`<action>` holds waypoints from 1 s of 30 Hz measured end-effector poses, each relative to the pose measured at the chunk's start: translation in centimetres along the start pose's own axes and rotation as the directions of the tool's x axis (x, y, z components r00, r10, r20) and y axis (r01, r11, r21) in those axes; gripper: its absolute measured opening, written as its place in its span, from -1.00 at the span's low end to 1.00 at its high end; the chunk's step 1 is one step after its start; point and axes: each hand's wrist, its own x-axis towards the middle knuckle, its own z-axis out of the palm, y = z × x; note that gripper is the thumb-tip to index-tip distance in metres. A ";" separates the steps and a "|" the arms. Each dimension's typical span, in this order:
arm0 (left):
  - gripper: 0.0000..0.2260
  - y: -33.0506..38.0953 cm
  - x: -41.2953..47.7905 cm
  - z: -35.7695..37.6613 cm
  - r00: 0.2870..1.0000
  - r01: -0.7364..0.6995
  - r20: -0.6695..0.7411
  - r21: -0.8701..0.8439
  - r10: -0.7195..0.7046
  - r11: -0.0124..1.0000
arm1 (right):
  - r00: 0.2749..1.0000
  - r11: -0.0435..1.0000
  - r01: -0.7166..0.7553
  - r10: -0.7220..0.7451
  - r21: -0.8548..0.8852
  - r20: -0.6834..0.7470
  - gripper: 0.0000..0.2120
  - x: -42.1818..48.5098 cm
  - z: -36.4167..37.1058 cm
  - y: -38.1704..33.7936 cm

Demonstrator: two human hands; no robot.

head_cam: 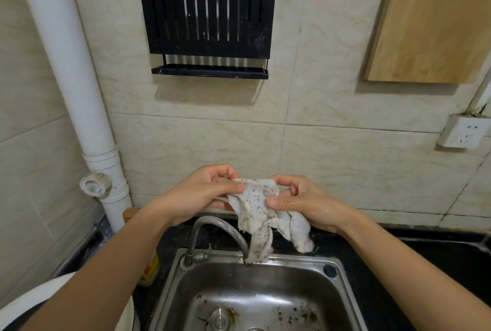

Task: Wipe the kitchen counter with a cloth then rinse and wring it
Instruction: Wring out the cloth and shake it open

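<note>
**White speckled cloth stretched between two hands above a steel sink**

The white, dark-flecked rag cloth (261, 213) is held in the air over the far edge of the stainless-steel sink (342, 277). Its lower folds hang down just in front of the spout of the curved chrome tap (218, 232). The left hand (204, 195) pinches the cloth's upper left edge between thumb and curled fingers. The right hand (305, 203), which looks wet, grips the upper right edge in the same way, so both hands are closed on the fabric. No water can be seen running from the tap. Whether the flecks are dirt or a printed pattern cannot be told.

The black stone bench (425, 251) lies to the right, behind the sink.

This looks like the rinse-and-wring stage, with the cloth spread out for checking or regripping. The next move probably calls for gathering the loose fabric into a roll and twisting the hands in opposite directions above the basin, so drips fall into the sink.
</note>
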 end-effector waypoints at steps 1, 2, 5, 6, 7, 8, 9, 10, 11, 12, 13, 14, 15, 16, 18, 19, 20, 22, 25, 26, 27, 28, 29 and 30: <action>-0.88 0.0 -0.1 -0.2 1.000 0.004 0.000 -0.034 -0.004 0.999 | 0.998 0.999 -0.037 0.036 0.009 0.044 -0.64 -0.2 -0.1 -0.1; -0.85 -0.1 -0.2 -0.3 1.000 0.010 0.002 -0.069 -0.010 0.998 | 0.994 0.997 -0.071 0.073 -0.018 0.081 -0.68 -0.4 -0.1 -0.1; -0.86 -0.3 -0.2 -0.4 1.000 0.012 -0.001 -0.181 -0.012 0.983 | 0.989 0.989 -0.092 0.104 -0.120 0.102 -0.80 -0.6 -0.4 0.4; -0.87 -0.4 -0.2 -0.4 1.000 0.018 -0.001 -0.215 -0.019 0.976 | 0.992 0.990 -0.087 0.096 -0.112 0.079 -0.81 -0.6 -0.5 0.5; -0.87 -0.6 -0.2 -0.4 1.000 0.025 0.001 -0.238 -0.025 0.971 | 0.995 0.993 -0.080 0.085 -0.088 0.048 -0.80 -0.6 -0.8 0.5; -0.87 -0.8 -0.2 -0.3 1.000 0.030 0.002 -0.251 -0.031 0.968 | 0.997 0.996 -0.077 0.078 -0.054 0.013 -0.78 -0.6 -1.0 0.5; -0.86 -1.0 -0.2 -0.2 1.000 0.031 0.003 -0.257 -0.031 0.966 | 0.997 0.997 -0.073 0.072 -0.006 -0.022 -0.76 -0.6 -1.2 0.4; -0.84 -1.1 -0.2 -0.2 1.000 0.031 0.003 -0.253 -0.031 0.967 | 0.997 0.997 -0.060 0.062 0.047 -0.054 -0.78 -0.7 -1.2 0.3; -0.83 -1.3 -0.2 -0.2 0.999 0.031 0.003 -0.237 -0.031 0.971 | 0.996 0.996 -0.039 0.045 0.074 -0.081 -0.81 -0.8 -1.3 0.3; -0.84 -1.3 -0.2 -0.3 0.999 0.033 0.002 -0.214 -0.033 0.976 | 0.993 0.998 -0.026 0.032 0.058 -0.110 -0.84 -0.9 -1.2 0.3; -0.84 -1.4 -0.1 -0.4 0.999 0.035 -0.003 -0.196 -0.036 0.980 | 0.989 1.000 -0.019 0.021 0.014 -0.144 -0.85 -0.9 -1.2 0.2; -0.84 -1.4 -0.1 -0.7 0.999 0.041 -0.011 -0.188 -0.044 0.981 | 0.984 0.999 -0.012 0.004 -0.040 -0.179 -0.84 -1.0 -1.3 0.1; -0.83 -1.4 -0.1 -1.0 0.999 0.046 -0.019 -0.182 -0.051 0.982 | 0.978 0.997 -0.012 -0.005 -0.083 -0.209 -0.82 -1.0 -1.6 0.1; -0.82 -1.4 -0.1 -1.3 0.998 0.051 -0.027 -0.178 -0.057 0.983 | 0.972 0.992 -0.018 -0.012 -0.124 -0.235 -0.80 -1.2 -1.9 -0.1; -0.80 -1.5 -0.1 -1.6 0.997 0.057 -0.037 -0.154 -0.063 0.986 | 0.954 0.975 -0.045 -0.023 -0.216 -0.299 -0.77 -1.4 -2.8 -0.3; -0.79 -1.5 -0.1 -1.6 0.997 0.062 -0.035 -0.140 -0.068 0.988 | 0.943 0.965 -0.045 -0.044 -0.259 -0.330 -0.76 -1.4 -3.3 -0.3; -0.79 -1.6 0.0 -1.5 0.997 0.067 -0.034 -0.115 -0.072 0.991 | 0.929 0.958 -0.035 -0.074 -0.286 -0.362 -0.75 -1.4 -3.7 -0.2; -0.80 -1.7 0.1 -1.3 0.996 0.073 -0.041 -0.047 -0.075 0.996 | 0.898 0.943 -0.032 -0.119 -0.332 -0.423 -0.74 -1.2 -3.9 -0.4; -0.72 -0.8 -0.4 -1.8 0.998 0.026 -0.061 -0.014 -0.027 1.000 | 0.882 0.954 0.026 -0.162 -0.297 -0.443 -0.65 -1.5 -4.7 -1.7; -0.66 -0.4 -0.6 -2.3 0.999 0.002 -0.051 -0.088 -0.007 0.996 | 0.895 0.968 0.080 -0.174 -0.237 -0.410 -0.66 -1.8 -5.3 -2.2; -0.62 -0.1 -0.6 -2.8 0.999 -0.003 -0.036 -0.192 -0.004 0.981 | 0.916 0.982 0.129 -0.172 -0.138 -0.364 -0.72 -2.1 -5.8 -2.8; -0.61 0.2 -0.6 -3.1 1.000 0.004 -0.014 -0.248 -0.008 0.969 | 0.939 0.989 0.150 -0.148 -0.017 -0.311 -0.77 -2.2 -6.1 -3.2; -0.64 0.2 -0.5 -3.1 0.999 0.031 -0.013 -0.172 -0.034 0.985 | 0.954 0.992 0.115 -0.097 0.046 -0.284 -0.78 -1.9 -5.9 -3.4; -0.69 0.0 -0.3 -2.9 0.997 0.065 -0.038 0.048 -0.063 0.997 | 0.961 0.999 0.031 -0.040 -0.035 -0.272 -0.75 -1.4 -5.9 -2.9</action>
